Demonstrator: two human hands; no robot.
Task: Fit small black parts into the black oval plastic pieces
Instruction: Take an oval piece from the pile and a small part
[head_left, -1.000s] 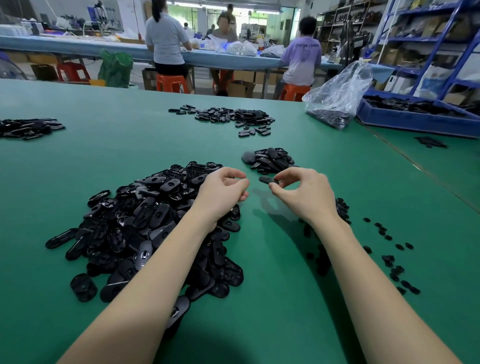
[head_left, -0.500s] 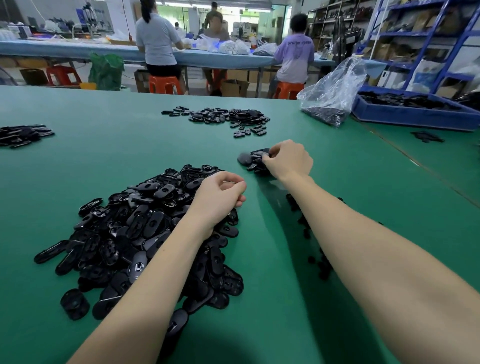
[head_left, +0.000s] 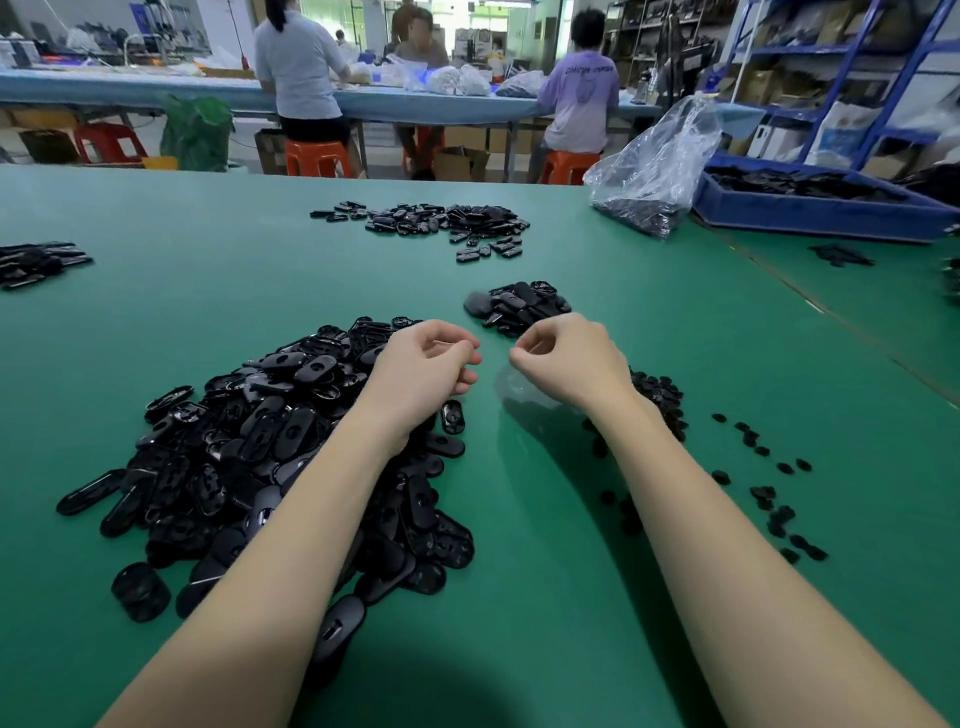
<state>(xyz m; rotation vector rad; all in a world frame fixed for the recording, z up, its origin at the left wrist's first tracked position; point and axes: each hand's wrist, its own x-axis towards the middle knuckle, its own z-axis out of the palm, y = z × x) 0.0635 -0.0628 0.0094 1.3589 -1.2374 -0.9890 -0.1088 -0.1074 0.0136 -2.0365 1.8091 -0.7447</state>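
Observation:
A large heap of black oval pieces (head_left: 249, 447) lies on the green table (head_left: 545, 597) under my left forearm. A smaller pile of oval pieces (head_left: 519, 306) sits just beyond my hands. Small black parts (head_left: 662, 397) are heaped behind my right wrist, with more scattered small parts (head_left: 769, 499) to the right. My left hand (head_left: 423, 369) hovers over the heap's right edge with its fingers curled. My right hand (head_left: 569, 358) is close beside it, thumb and forefinger tips together. No part shows in either hand.
Another spread of oval pieces (head_left: 441, 226) lies farther back, and a dark pile (head_left: 36, 262) at the left edge. A clear plastic bag (head_left: 654, 166) and a blue tray (head_left: 821, 210) stand at the back right. People sit at a long table behind.
My right hand carried an oval piece to the small pile, left it there and drew back beside my left hand. The left hand stayed curled over the heap.

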